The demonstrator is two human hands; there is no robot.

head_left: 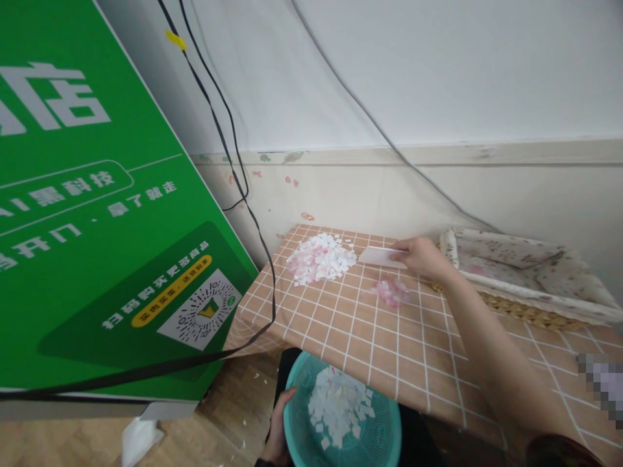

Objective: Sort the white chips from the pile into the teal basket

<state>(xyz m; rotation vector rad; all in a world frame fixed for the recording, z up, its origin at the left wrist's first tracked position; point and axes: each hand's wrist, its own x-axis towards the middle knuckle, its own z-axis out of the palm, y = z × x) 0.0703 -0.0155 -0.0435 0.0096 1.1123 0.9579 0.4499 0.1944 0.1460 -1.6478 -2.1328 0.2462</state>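
Note:
My right hand reaches over the table and pinches a flat white card by its right end. Just left of the card lies a heap of small white and pinkish paper pieces. A smaller pile of pink pieces sits nearer to me, below the card. Down at my lap, my left hand grips the left rim of a teal plastic basket. White paper squares are gathered inside it. Most of the left fingers are hidden behind the basket.
A cloth-lined wicker basket stands at the table's right against the wall. The brown checked tablecloth hangs over the front edge. A black cable droops past the left corner, near a large green panel. A white bag lies on the floor.

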